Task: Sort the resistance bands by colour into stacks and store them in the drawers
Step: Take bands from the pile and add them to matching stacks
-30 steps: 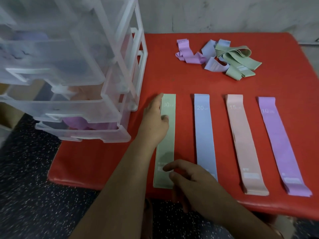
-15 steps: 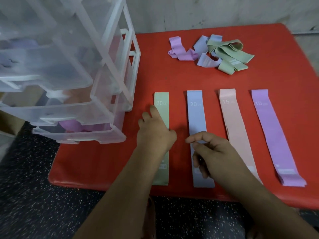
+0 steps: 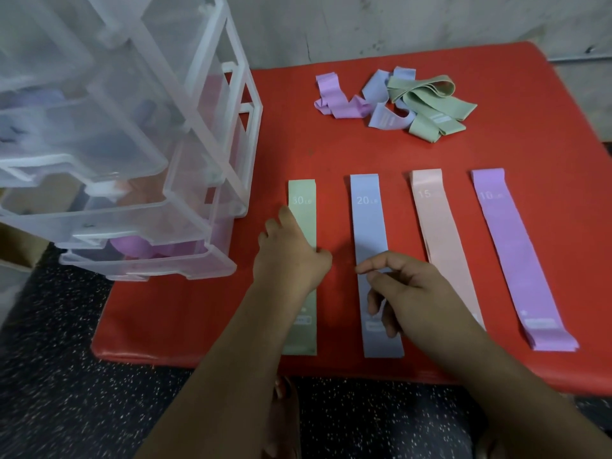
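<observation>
Four flat stacks of bands lie side by side on the red table (image 3: 546,94): green (image 3: 303,200), blue (image 3: 367,220), pink (image 3: 437,226) and purple (image 3: 510,246). My left hand (image 3: 291,256) lies palm down on the middle of the green stack, fingers over its left edge. My right hand (image 3: 404,289) hovers over the lower half of the blue stack with fingers loosely curled and nothing in them. A loose heap at the back holds purple (image 3: 334,97), blue (image 3: 384,117) and green (image 3: 430,104) bands.
A clear plastic drawer unit (image 3: 132,154) stands on the table's left side, its drawers pulled partly out; purple bands show in the lowest drawer (image 3: 149,260). A speckled dark floor lies below the table's front edge. A grey wall runs behind.
My left hand slid down the green stack from its top end to its middle. My right hand moved from the green stack's lower end across to the blue stack.
</observation>
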